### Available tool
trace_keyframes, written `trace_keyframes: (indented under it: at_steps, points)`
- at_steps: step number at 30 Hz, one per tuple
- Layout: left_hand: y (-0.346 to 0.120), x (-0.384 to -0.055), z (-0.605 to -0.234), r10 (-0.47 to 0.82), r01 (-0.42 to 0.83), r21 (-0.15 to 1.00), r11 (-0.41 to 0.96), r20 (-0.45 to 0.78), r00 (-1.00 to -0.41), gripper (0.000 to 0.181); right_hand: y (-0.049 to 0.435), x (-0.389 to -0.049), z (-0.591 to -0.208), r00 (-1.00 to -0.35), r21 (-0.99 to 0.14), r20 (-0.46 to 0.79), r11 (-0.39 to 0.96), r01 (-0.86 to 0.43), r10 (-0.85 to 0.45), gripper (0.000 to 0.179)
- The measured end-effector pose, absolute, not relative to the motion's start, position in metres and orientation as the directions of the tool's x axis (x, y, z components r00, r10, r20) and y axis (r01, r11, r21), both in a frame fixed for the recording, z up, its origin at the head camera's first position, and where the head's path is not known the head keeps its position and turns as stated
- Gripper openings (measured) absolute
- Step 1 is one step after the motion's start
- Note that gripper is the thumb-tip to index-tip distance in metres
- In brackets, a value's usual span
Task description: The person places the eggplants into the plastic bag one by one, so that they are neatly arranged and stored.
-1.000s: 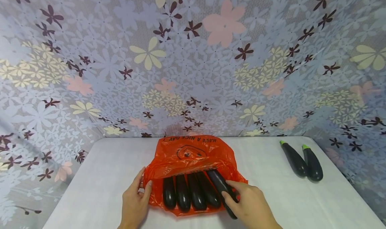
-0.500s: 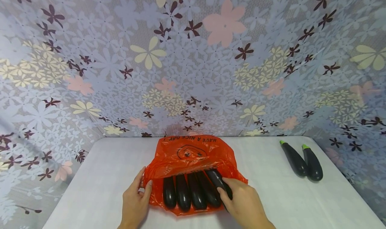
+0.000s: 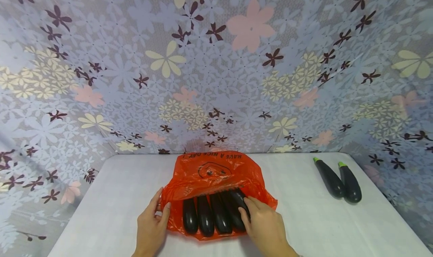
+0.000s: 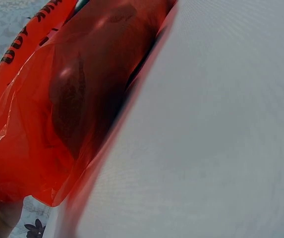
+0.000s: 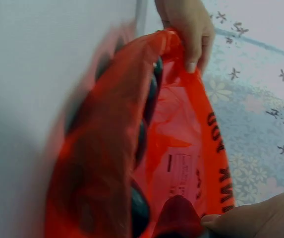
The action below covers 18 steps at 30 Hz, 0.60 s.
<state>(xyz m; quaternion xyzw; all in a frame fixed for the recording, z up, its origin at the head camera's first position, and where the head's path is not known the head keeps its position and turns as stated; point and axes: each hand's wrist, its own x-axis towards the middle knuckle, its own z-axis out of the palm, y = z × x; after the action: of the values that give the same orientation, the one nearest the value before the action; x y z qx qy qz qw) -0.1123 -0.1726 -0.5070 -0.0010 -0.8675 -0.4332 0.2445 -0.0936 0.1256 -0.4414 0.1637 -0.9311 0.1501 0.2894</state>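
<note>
Red bag (image 3: 216, 182) — eggplants (image 3: 205, 217) inside — between both hands (image 3: 152, 225) (image 3: 265, 223)

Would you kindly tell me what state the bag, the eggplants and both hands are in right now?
Red bag: mouth open, partly filled
Four eggplants: side by side in the bag, far ends hidden
Fifth eggplant: gripped, far end inside the bag
Two eggplants: lying outside the bag
Left hand: holding the bag's edge
Right hand: gripping the fifth eggplant

I read the bag (image 3: 216, 170) as thin, crinkled, glossy plastic. Eggplants (image 3: 205, 217) smooth, shiny. Table (image 3: 311, 227) looks matt to me.
</note>
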Motion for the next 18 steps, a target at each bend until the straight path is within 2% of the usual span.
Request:
trace_keyframes:
  at_steps: [8,18]
  points:
    - [-0.172,-0.112,-0.508,-0.215,0.213,0.753,0.622,0.426,-0.879,0.054,0.124,-0.1,-0.453,-0.755,-0.167,0.62,0.905,-0.392,-0.213,0.026]
    - [-0.172,-0.112,-0.507,-0.209,0.217,0.744,0.632,0.433,-0.877,0.054,0.123,-0.102,-0.457,-0.785,-0.151,0.589,0.929,-0.339,-0.191,0.024]
